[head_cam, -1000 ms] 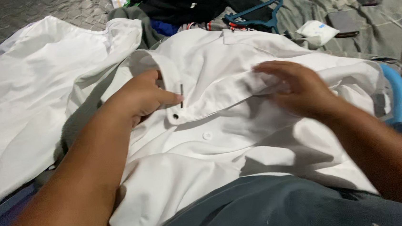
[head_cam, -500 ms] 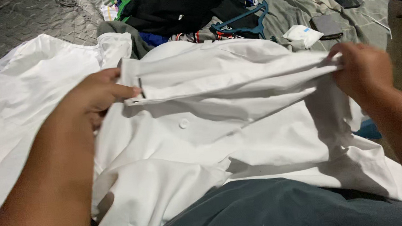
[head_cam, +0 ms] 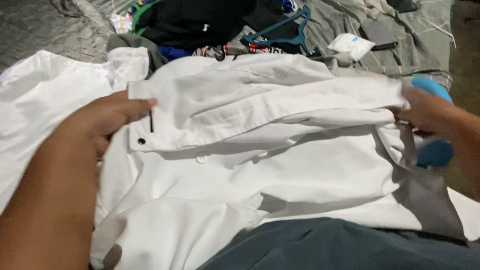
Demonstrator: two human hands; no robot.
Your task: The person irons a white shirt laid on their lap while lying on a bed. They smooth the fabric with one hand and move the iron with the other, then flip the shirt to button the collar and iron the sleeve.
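The white cotton button-up shirt (head_cam: 264, 150) lies spread across the person's lap and the surface ahead, its folded collar band stretched left to right, so the long axis runs crosswise between the two hands. The left hand (head_cam: 107, 119) is closed on the band's left end, thumb on top just beside the dark buttonhole slit and the small dark button (head_cam: 141, 141); the right hand (head_cam: 429, 114) is pinched shut on the right end, with fingers partly hidden by cloth. Each hand is at its own end, neither nearer the middle. A white button (head_cam: 201, 158) sits on the placket below the band. The shirt rests partly on another white garment (head_cam: 17, 129) to the left, over a grey quilted bed cover (head_cam: 10, 39). Beyond lie a heap of dark clothes (head_cam: 208, 14), a teal plastic hanger (head_cam: 280, 34), and two dark flat phones (head_cam: 380, 32).
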